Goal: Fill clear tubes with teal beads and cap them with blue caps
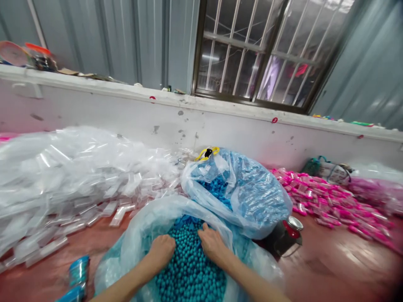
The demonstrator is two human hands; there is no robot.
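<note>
Resting curled, gripping nothing, left hand (162, 248) and right hand (212, 244) could spill teal beads (189, 272) over the sagging near bag (138, 235).

Single head view looked forward and down, close over the bag of beads (189, 268); wall (189, 121) and window (261, 54) at 12 o'clock.

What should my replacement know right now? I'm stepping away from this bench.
Left hand: fingers curled into the teal beads; whether it grips any cannot be told.
Right hand: lies flat on the beads, fingers spread.
The beads fill an open clear bag in front. Behind it sits a second bag of blue pieces. Clear sachets are heaped on the left, pink packets on the right.
Done: pink packets piled. Left: the beads remain loose in their bag.
</note>
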